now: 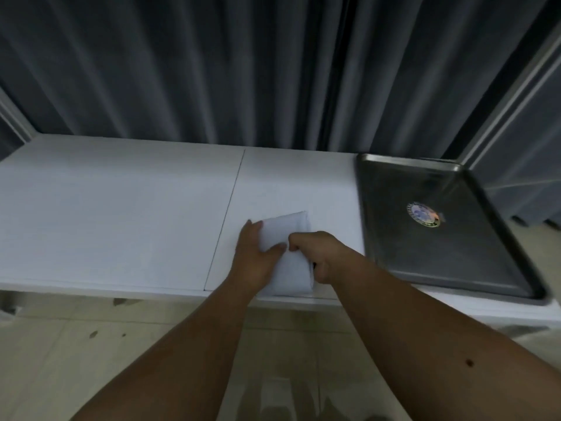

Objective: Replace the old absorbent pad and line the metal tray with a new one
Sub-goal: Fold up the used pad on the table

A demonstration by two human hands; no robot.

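Nearest me, my left hand (255, 256) lies on the left side of the folded white absorbent pad (287, 235), thumb across its top face and fingers (253, 227) along its left edge, holding it down on the white bench (121, 208). My right hand (315, 253) is curled at the pad's right side, pinching a fold near the middle; how many layers it holds, I cannot tell. The pad sits at the front edge of the bench, just left of the tray and apart from it.

Judgement: the pad is light, soft and limp. It will sag and fold back on itself if lifted by one point. I would take opposite edges or corners, one in each hand, and open it flat.

Farther right, the rectangular stainless metal tray (394, 238) stands bare, with only a round sticker (424, 214) on its floor. No old pad is in view. Behind hangs a grey pleated curtain (212, 71).
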